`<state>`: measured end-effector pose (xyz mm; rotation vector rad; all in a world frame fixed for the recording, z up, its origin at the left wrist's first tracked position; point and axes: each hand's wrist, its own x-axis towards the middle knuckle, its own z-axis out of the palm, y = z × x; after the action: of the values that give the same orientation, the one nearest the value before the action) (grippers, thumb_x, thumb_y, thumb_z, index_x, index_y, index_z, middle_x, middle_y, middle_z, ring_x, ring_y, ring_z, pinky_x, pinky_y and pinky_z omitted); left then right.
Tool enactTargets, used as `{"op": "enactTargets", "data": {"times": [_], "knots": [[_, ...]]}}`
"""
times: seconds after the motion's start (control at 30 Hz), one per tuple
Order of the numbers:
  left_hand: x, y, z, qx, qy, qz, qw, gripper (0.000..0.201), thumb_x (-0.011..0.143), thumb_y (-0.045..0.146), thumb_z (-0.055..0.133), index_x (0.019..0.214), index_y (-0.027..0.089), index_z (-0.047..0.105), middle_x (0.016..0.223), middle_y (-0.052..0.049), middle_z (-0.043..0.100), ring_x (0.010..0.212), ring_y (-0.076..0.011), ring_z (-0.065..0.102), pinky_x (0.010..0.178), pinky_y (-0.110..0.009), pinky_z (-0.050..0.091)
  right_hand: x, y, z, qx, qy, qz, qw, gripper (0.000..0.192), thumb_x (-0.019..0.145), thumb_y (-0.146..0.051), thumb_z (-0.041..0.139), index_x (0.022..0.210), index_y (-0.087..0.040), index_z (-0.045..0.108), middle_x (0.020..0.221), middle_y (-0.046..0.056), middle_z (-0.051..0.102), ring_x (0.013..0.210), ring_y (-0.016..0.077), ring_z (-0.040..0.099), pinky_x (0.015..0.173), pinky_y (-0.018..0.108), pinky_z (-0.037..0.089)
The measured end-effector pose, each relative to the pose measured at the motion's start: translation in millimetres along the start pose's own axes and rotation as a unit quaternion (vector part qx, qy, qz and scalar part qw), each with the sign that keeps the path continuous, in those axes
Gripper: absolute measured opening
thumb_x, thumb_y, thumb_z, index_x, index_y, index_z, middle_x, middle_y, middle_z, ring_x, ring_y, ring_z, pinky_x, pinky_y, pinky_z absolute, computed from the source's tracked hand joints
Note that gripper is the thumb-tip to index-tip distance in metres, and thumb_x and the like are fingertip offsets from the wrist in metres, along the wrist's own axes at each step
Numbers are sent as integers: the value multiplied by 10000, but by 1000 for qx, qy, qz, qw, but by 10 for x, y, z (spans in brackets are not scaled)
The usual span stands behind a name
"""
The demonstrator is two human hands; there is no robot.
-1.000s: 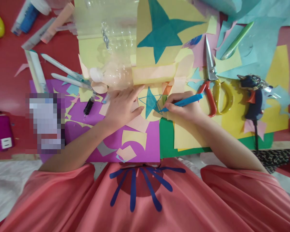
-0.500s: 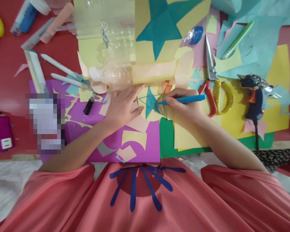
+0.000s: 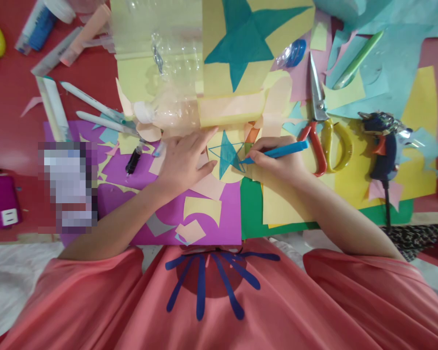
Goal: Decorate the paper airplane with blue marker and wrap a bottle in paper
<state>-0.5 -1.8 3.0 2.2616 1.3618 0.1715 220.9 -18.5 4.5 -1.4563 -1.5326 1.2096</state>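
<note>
My right hand (image 3: 277, 158) pinches a blue marker pen (image 3: 286, 149), its tip on a pale yellow paper piece (image 3: 215, 141). On that paper is a drawn star (image 3: 227, 155), its middle and left side coloured blue-green and its right points partly outlined only. My left hand (image 3: 184, 163) lies flat with fingers spread, its fingertips at the paper's left edge. Beneath and around it are pink paper scraps (image 3: 211, 188) on a purple sheet (image 3: 226, 218). Just above the hands lies a clear plastic bottle (image 3: 171, 114).
A larger yellow sheet with a blue-green star (image 3: 244, 41) lies at the top. Right of my hand are scissors (image 3: 319, 121) with red and yellow handles, and a glue gun (image 3: 385, 146). Several capped pens (image 3: 95, 102), a black pen (image 3: 133, 160) and a blurred-out phone-like object (image 3: 71, 187) lie left.
The marker in my right hand has shifted very slightly, its tip still at the star's right side. My left hand stays in place on the paper.
</note>
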Motion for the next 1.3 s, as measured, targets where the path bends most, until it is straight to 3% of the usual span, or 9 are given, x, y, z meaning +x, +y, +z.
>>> {"op": "enactTargets", "data": {"times": [0.4,0.6,0.77,0.93,1.3], "knots": [[-6,11,-8,22,0,4,1000,522,913,297,510,1425,208,460,1069,-91,668,1068,-269,618,981,-408,403,43,20,-128,-7,-118,-26,993,183,721,-207,611,539,-186,602,511,-5,585,507,104,498,493,248,406],[-10,-12,5,8,2,2,1000,559,905,285,536,1448,249,410,1070,-65,659,1046,-258,620,957,-400,390,39,43,-69,37,-37,-22,998,172,758,-249,632,595,-193,636,588,16,636,557,123,573,540,268,459],[3,-19,28,9,2,0,1000,579,894,281,541,1455,224,410,1063,-65,652,1040,-263,616,946,-401,381,6,39,-9,31,-13,-2,999,159,761,-262,648,627,-177,659,601,18,637,541,113,557,508,265,444],[2,-23,28,13,4,8,1000,567,896,284,533,1447,203,425,1081,-76,661,1043,-261,618,958,-400,386,-1,23,-26,21,-29,-26,999,234,758,-274,656,543,-189,618,542,0,601,514,104,534,483,251,441],[4,-19,34,17,1,6,1000,578,898,274,553,1453,199,412,1053,-72,662,1066,-271,620,940,-392,371,71,85,-73,4,-15,-36,999,116,781,-236,639,673,-202,666,659,14,675,613,133,611,598,292,498]]}}
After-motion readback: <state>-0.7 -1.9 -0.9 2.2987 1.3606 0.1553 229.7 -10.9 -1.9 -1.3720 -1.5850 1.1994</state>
